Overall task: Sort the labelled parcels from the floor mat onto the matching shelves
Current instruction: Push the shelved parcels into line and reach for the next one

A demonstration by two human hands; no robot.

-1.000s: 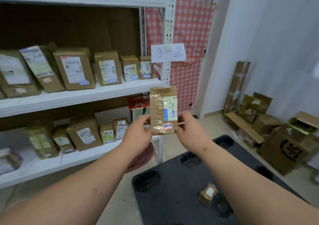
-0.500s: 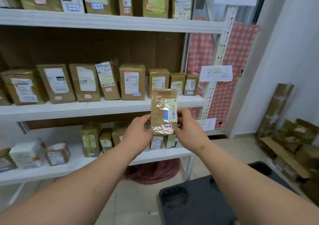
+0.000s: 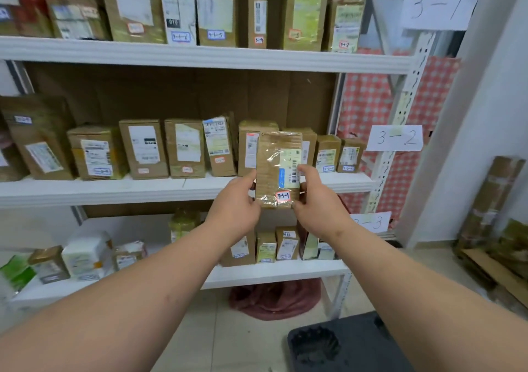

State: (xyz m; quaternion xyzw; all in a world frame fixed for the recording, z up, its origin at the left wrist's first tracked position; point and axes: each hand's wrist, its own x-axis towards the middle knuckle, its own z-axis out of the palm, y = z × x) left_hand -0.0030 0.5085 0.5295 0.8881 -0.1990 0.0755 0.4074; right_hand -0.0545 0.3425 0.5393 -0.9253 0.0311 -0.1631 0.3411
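I hold a small taped cardboard parcel (image 3: 271,168) upright in front of the middle shelf (image 3: 171,190). Its red-edged sticker reads 3-1-something. My left hand (image 3: 237,203) grips its left edge and my right hand (image 3: 317,200) grips its right edge, thumb on the front label. Paper signs on the shelf post read 3-1 (image 3: 440,3) by the top shelf (image 3: 200,57), 3-2 (image 3: 395,138) by the middle one, and 3-3 (image 3: 371,221), partly hidden by my right arm, by the bottom shelf (image 3: 271,271). The black floor mat (image 3: 337,346) shows at the lower right.
All three shelves carry rows of brown labelled parcels standing upright. A reddish cloth bundle (image 3: 274,300) lies on the floor under the bottom shelf. Flattened and stacked cardboard boxes (image 3: 494,228) lean against the white wall on the right. A red checked cloth (image 3: 368,108) hangs behind the rack.
The view has swung up and left from the mat to the rack, and the top shelf with the 3-1 sign has come into sight. Both hands keep hold of the parcel.
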